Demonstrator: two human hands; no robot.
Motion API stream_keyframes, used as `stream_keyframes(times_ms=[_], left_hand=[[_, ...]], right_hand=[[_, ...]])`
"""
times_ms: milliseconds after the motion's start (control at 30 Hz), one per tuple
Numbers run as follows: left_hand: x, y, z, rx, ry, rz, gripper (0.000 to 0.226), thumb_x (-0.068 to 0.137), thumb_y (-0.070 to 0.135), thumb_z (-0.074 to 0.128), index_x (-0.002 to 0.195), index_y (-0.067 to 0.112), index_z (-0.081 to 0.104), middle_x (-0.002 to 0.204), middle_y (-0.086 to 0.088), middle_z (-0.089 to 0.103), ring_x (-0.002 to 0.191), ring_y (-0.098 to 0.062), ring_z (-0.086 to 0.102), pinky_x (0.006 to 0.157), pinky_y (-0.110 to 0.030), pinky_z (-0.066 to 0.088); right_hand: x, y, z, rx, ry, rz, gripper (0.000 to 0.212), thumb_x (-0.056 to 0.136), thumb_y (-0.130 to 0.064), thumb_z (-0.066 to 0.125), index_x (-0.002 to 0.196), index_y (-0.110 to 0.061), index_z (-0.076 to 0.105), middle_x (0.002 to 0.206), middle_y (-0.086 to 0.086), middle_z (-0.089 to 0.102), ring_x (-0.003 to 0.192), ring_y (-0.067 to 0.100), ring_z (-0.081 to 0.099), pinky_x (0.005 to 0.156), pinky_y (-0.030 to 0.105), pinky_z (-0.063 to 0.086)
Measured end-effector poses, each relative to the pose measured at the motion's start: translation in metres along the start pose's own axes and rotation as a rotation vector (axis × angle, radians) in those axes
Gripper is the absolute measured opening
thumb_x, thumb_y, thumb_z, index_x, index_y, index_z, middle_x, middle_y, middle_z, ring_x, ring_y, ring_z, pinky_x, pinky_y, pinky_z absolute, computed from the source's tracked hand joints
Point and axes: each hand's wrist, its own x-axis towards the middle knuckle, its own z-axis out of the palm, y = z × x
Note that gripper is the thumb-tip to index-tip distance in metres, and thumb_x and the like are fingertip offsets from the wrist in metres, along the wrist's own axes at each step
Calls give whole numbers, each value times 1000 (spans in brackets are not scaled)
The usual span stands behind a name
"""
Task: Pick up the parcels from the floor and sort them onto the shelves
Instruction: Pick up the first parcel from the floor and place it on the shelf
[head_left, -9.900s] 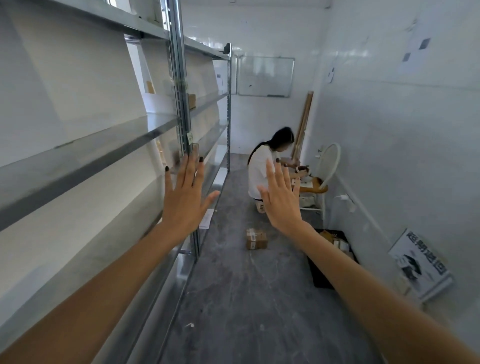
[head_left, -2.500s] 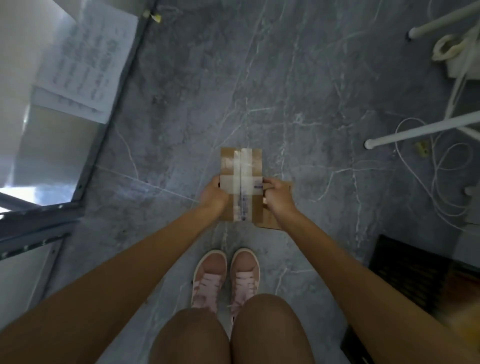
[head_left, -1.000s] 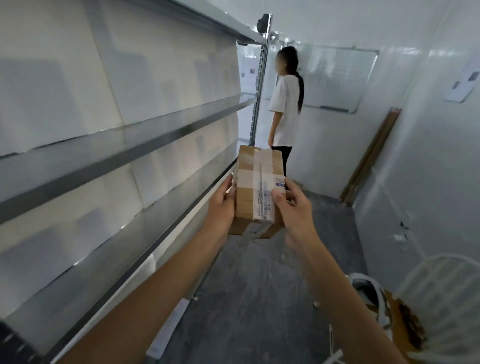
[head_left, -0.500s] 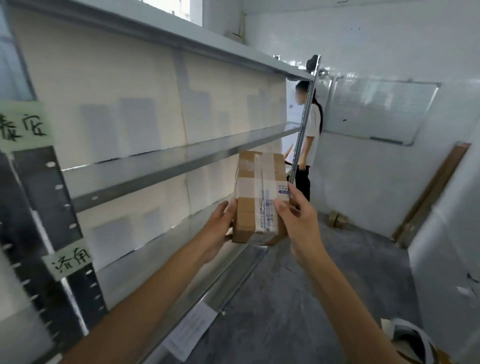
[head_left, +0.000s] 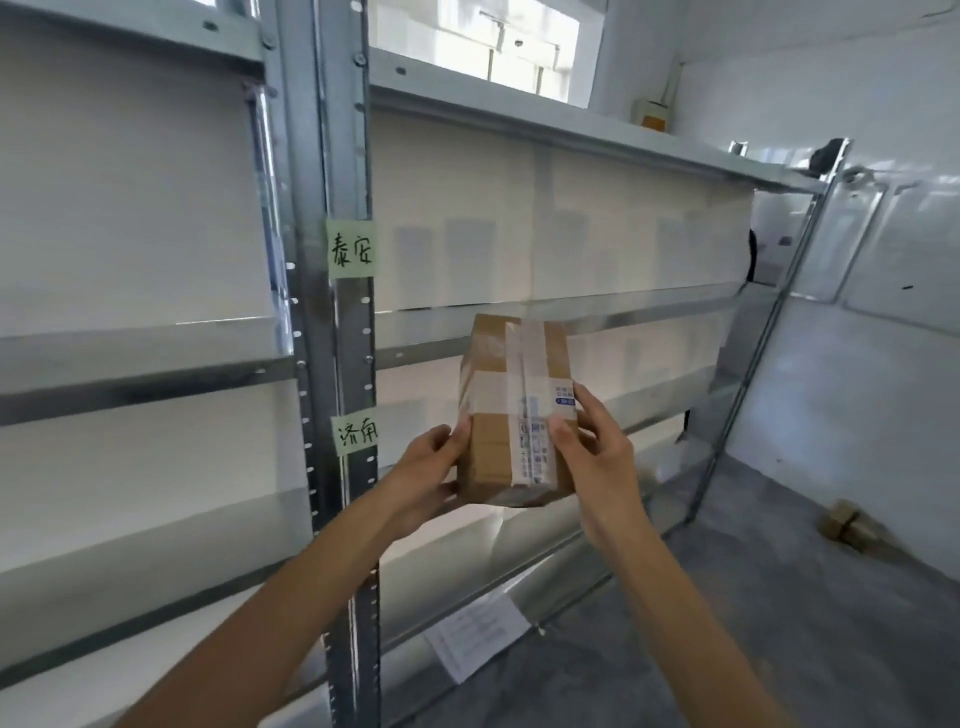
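Note:
A brown cardboard parcel, crossed with clear tape and bearing a printed label, is held upright in front of the metal shelving. My left hand grips its lower left side. My right hand grips its right edge, fingers on the label. The parcel hangs in the air, level with the gap between the middle and lower shelves, just right of the upright post. A second small parcel lies on the grey floor at the far right.
Two green handwritten labels are stuck on the post. A paper sheet hangs at the bottom shelf edge. A small box sits on the top shelf by the window. White walls close the right side.
I have turned left to face the shelves squarely. The parcel stays in both hands, now in front of the labelled post. The other person has left the view.

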Motion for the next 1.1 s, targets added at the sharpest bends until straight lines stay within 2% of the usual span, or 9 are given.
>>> stream_keyframes(times_ms=[167,300,400,467,533,667,833,933,1100], left_hand=[[-42,13,-42,-29,104,50,71,73,52,49,132,13,49,130,-8,58,125,-26,49,106,-45,41],[-76,19,-79,-27,149,80,56,88,48,42,133,16,48,128,-8,58,119,-23,54,83,-31,51],[-102,24,-112,-3,165,74,54,91,44,40,137,15,42,131,-9,56,120,-22,54,87,-33,51],[-120,29,-134,18,195,64,66,89,45,43,145,12,30,141,-12,48,128,-26,48,105,-45,42],[-139,32,-155,72,214,68,77,79,52,46,143,10,32,142,-11,46,130,-28,45,112,-49,33],[-177,35,-195,124,296,94,88,66,61,51,137,10,38,138,-9,49,127,-26,49,111,-48,37],[-222,40,-243,124,419,115,106,52,70,55,138,10,35,138,-8,49,124,-26,50,108,-46,40],[-249,43,-269,122,460,140,104,51,71,56,135,11,38,136,-8,51,120,-24,53,104,-40,45],[-296,47,-307,80,544,157,120,49,72,60,144,8,26,141,-11,46,125,-27,51,108,-47,40]], right_hand=[[-16,-15,51,2,-80,-11,48,90,-24,60,136,-28,45,125,1,59,109,19,62,82,42,59],[-34,-22,96,13,-131,-12,49,89,-26,61,136,-29,45,128,0,58,112,21,61,87,49,56],[-50,-25,130,45,-169,-7,48,90,-24,60,136,-27,45,126,1,59,112,22,61,87,51,55],[-61,-27,152,64,-204,-3,48,90,-23,59,136,-25,46,126,2,59,112,23,61,89,52,55],[-71,-29,175,82,-233,-1,49,90,-22,59,137,-25,45,127,3,59,113,23,61,89,51,55],[-93,-33,219,164,-313,9,49,91,-17,58,138,-25,45,122,2,61,107,18,63,77,34,60],[-123,-38,277,199,-376,20,49,92,-18,57,138,-28,45,120,2,61,108,18,62,75,34,61],[-142,-42,308,232,-404,4,46,92,-19,55,136,-29,46,118,1,62,107,17,62,63,22,59],[-172,-49,357,220,-477,-56,40,94,-21,53,133,-27,49,113,-4,63,101,10,63,59,17,56]])
